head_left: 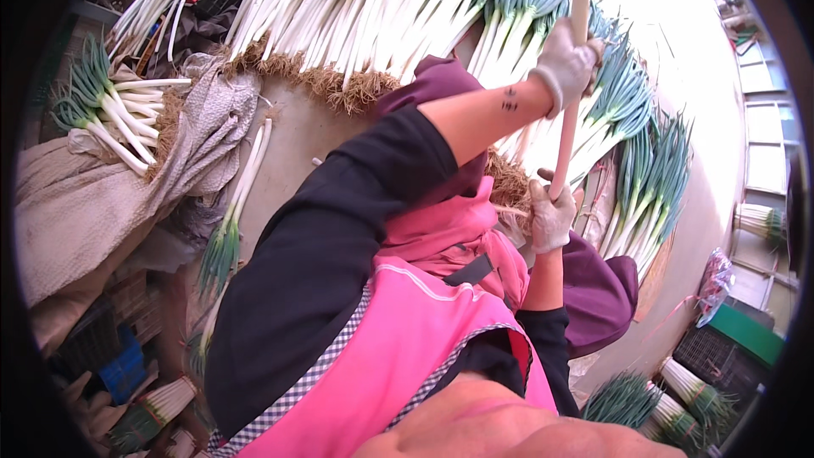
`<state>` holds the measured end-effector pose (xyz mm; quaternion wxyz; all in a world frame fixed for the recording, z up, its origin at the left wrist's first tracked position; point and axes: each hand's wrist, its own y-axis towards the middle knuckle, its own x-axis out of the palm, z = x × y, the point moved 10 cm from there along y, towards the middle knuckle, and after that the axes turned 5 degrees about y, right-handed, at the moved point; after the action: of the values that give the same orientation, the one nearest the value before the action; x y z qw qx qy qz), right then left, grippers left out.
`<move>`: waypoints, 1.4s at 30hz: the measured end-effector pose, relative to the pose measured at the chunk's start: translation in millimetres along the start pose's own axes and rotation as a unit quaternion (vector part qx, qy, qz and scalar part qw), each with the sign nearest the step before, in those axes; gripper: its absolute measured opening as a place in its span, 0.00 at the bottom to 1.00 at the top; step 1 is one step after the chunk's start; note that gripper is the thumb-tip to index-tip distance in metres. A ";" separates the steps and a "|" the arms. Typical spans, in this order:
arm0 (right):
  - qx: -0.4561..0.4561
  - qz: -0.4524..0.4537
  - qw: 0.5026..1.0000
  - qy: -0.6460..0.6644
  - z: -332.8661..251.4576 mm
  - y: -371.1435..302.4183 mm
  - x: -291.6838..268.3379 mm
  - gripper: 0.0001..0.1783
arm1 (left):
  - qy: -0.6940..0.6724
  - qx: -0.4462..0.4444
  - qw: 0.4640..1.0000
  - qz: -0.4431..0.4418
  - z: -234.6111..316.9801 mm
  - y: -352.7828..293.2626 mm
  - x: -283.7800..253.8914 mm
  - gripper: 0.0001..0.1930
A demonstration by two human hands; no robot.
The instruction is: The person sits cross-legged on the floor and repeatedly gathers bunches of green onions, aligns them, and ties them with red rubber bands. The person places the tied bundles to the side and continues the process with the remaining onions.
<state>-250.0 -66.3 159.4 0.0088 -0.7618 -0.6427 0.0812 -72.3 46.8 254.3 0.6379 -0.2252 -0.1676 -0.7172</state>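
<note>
I see both gloved hands wrapped around one long green onion stalk (566, 131), a smooth, pale pinkish-white shaft that runs from the top edge of the frame down to right of centre. The left hand (566, 64), in the upper right of the frame, is closed around the stalk high up; its glove is a light knitted fabric with a ribbed cuff, and the bare forearm below it carries a small dark mark. The right hand (551, 216), right of centre and lower, grips the bottom end of the same stalk in a matching glove, just beside a tuft of dry, tan, hairy roots.

Across the top of the frame lies a broad row of green onions (373, 8), their white cylindrical shanks side by side, brown tangled roots toward the centre, blue-green leaves fanning down the right side. A smaller bundle (110, 114) rests in the upper left on coarse beige sackcloth (76, 203), which is rumpled and woven. A single loose onion (237, 203) lies left of centre on the smooth, dusty floor. The lower middle is filled with a glossy pink apron (407, 339) with checked trim, over black sleeves. More tied bundles (678, 403) stand in the lower right.
</note>
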 end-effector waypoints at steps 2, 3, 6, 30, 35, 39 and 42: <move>-0.102 0.018 0.993 -0.064 11.6 3.4 -12.9 0.16 | -0.001 -0.001 1.000 -0.027 30.9 33.8 -3.2 0.08; -0.037 0.002 0.998 -0.043 49.7 6.8 -27.4 0.15 | 0.007 0.003 1.000 -0.022 43.7 53.5 -12.6 0.07; 0.079 0.047 0.994 -0.055 108.4 -7.7 -56.7 0.12 | 0.359 0.281 0.879 -0.137 47.4 172.7 -64.7 0.04; 0.159 -0.085 0.951 -0.250 160.4 28.2 -4.7 0.15 | 0.727 -0.138 0.622 0.257 -68.3 -9.4 -427.8 0.26; 0.173 -0.100 0.941 -0.273 159.6 47.3 -6.5 0.17 | 0.720 -0.172 0.640 0.206 -79.6 8.5 -417.7 0.28; 0.221 -0.047 0.959 -0.172 191.8 85.9 -12.4 0.17 | 0.507 -0.047 0.839 0.193 15.1 23.7 -363.4 0.23; 0.189 -0.012 0.969 -0.157 191.9 115.6 -8.4 0.15 | 0.302 0.043 0.946 0.110 91.5 24.1 -231.3 0.12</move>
<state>-164.2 -112.1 -42.6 0.0527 -0.7163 -0.6178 0.3200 -18.9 286.1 206.1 0.7424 0.0122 0.0279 -0.6693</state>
